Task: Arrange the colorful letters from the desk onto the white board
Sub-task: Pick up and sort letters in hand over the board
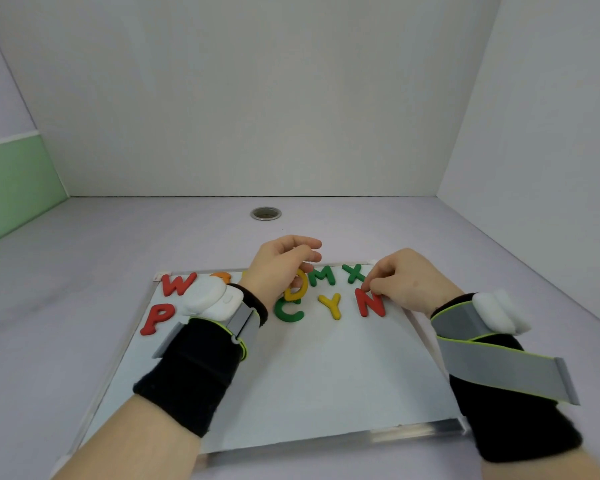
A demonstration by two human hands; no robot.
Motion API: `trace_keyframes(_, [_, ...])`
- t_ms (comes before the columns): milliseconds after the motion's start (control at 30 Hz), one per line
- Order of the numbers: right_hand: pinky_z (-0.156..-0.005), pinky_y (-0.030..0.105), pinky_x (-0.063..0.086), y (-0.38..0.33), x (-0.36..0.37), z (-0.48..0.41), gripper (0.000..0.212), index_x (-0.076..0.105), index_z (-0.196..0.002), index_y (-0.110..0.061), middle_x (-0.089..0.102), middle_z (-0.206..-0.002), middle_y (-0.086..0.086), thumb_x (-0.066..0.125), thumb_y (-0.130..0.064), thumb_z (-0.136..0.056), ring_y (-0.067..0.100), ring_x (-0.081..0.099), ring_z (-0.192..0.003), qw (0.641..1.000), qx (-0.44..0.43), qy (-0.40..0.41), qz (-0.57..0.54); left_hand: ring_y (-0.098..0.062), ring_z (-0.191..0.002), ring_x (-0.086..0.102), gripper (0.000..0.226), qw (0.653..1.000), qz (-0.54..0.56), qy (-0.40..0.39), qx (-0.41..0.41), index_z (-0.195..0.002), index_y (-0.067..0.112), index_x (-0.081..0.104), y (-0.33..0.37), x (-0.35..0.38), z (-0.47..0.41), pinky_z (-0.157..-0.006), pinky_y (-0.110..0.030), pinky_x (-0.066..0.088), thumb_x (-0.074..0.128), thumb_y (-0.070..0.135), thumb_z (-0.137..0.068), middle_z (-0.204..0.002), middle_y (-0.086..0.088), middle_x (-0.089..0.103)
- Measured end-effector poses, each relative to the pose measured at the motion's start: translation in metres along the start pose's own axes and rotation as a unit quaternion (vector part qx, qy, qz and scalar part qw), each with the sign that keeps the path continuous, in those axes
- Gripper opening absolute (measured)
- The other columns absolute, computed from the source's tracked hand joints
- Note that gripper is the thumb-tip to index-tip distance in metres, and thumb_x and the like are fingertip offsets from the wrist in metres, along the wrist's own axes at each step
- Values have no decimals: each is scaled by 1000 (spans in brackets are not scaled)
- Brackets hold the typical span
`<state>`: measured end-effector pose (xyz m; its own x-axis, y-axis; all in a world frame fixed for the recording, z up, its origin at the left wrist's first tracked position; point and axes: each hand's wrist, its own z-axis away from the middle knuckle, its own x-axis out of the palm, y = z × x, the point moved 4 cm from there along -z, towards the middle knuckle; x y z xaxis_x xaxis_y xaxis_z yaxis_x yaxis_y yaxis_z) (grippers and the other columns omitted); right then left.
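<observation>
The white board (291, 375) lies flat on the desk in front of me. Along its far edge stand a red W (175, 285), a partly hidden orange letter (222, 277), a yellow D (298, 289), a green M (321, 277) and a green X (353, 273). Below them lie a red P (157, 318), a green C (288, 310), a yellow Y (331, 305) and a red N (370, 303). My left hand (281, 268) pinches the yellow D. My right hand (406, 282) has its fingertips on the top of the red N.
The desk (84, 271) is pale lilac, boxed in by grey walls at the back and right. A round metal grommet (265, 213) sits in the desk beyond the board. A green panel (11, 185) stands at the left.
</observation>
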<state>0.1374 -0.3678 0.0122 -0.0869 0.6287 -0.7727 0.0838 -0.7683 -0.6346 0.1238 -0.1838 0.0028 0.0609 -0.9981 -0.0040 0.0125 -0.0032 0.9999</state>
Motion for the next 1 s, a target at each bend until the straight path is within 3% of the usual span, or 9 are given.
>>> trace_keyframes(300, [-63,14,44,-8,-2,1,16,71,-79,-19,67,-77,-3,62,-6,-76,9,60,-74,996,-57,56,-46,-11,-72,68,41,1000,0,-19,22,-105,14,60,0,0,2,-53,-18,52,34,-12,-89,-95,-4,68])
trace_keyframes(467, [-69,29,54,-23,12,5,6,71,-80,-16,72,-76,2,67,-20,-79,17,67,-73,988,-106,14,-110,-19,-83,73,43,988,136,-61,46,-117,9,54,9,3,5,-55,-20,54,39,-18,-87,-107,-10,67])
trace_keyframes(567, [-55,28,51,-31,23,9,13,69,-90,-10,75,-81,6,63,-20,-84,12,68,-67,976,-109,-38,-186,-22,-89,73,46,974,200,-98,45,-122,10,51,11,4,6,-61,-21,56,41,-17,-87,-111,-11,66])
trace_keyframes(767, [-51,14,48,-36,25,12,12,67,-94,-3,72,-76,8,61,-3,-84,8,66,-59,952,-105,-59,-281,-21,-86,72,43,966,232,-107,27,-119,13,54,11,6,5,-64,-25,58,38,-14,-88,-109,-11,66])
trace_keyframes(1000, [-56,17,53,-42,26,13,12,66,-95,-4,73,-75,6,62,-5,-84,12,68,-63,951,-117,-49,-282,-15,-75,64,16,994,96,-38,40,-94,19,66,9,-2,4,-66,-27,54,55,8,-89,-92,0,70])
